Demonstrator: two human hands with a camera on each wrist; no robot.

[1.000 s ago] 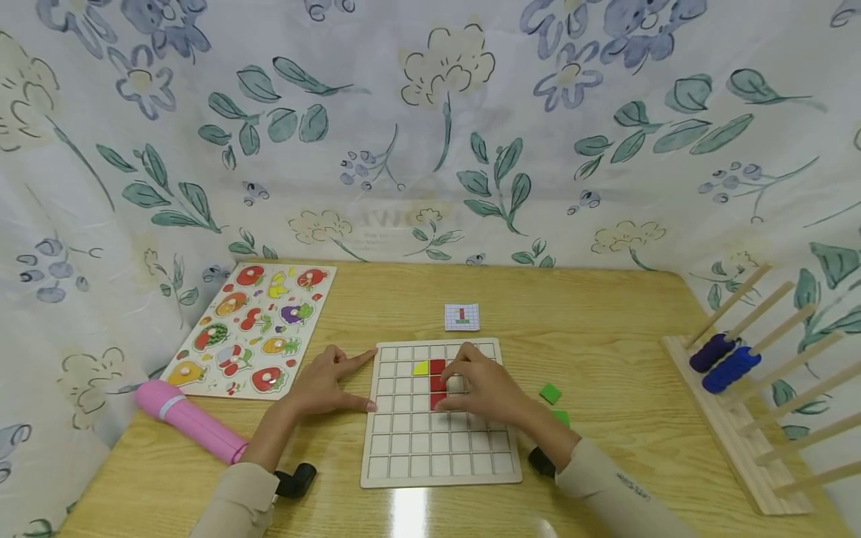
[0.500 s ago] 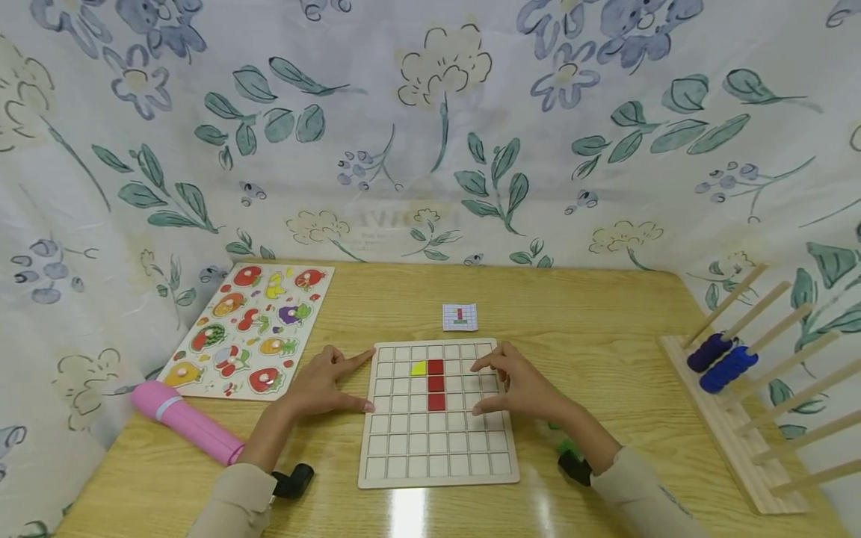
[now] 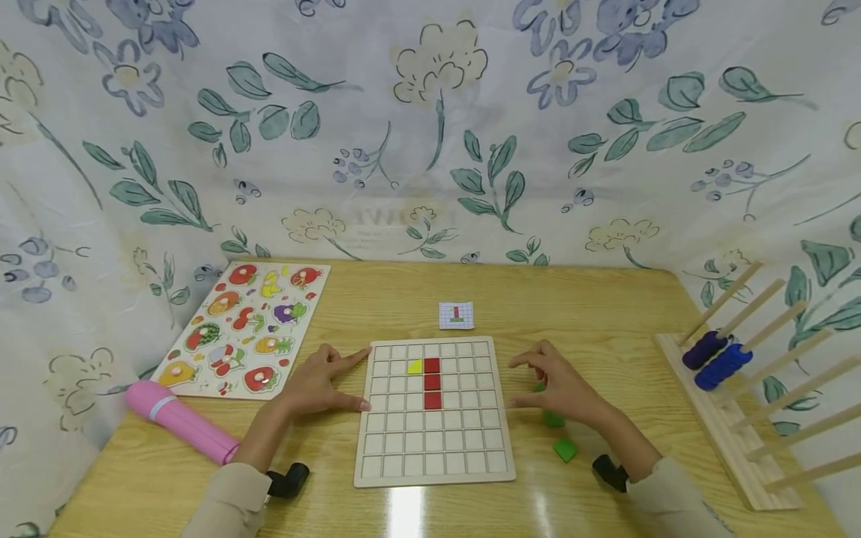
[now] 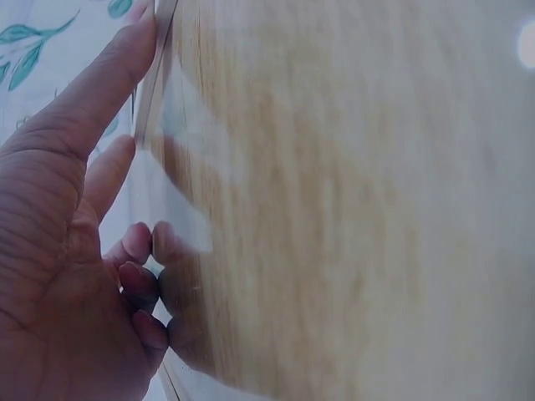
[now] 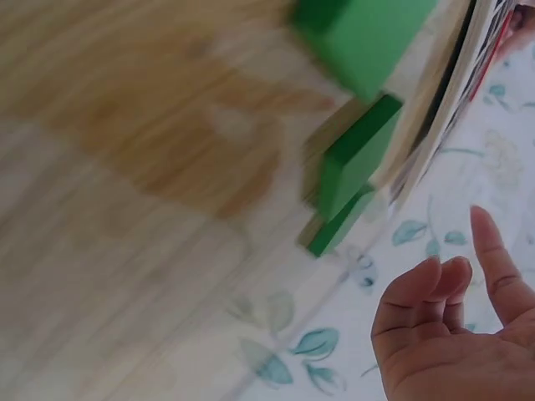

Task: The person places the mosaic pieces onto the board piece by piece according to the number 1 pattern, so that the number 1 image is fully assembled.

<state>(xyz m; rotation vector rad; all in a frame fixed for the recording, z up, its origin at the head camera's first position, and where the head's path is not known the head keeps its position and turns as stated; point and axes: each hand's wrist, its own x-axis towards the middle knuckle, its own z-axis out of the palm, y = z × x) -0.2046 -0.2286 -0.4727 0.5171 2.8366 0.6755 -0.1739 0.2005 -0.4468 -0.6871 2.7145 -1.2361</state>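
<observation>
- Right hand (image 3: 561, 385): fingers parted, holding nothing; the nearer hand to the three green tiles (image 3: 565, 450).
- Green tiles: on the counter (image 3: 572, 299), right of the board (image 3: 397, 422), in a row from beside the right fingers toward the person.
- Left hand (image 3: 316, 385): thumb and forefinger spread against the board's left edge, gripping nothing.
- Right wrist view: shows the tiles' side faces, hardly visible from the head.

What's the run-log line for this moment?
left hand: touches grid board edge | right hand: empty, near green tiles | on board: three red tiles, yellow piece
</observation>
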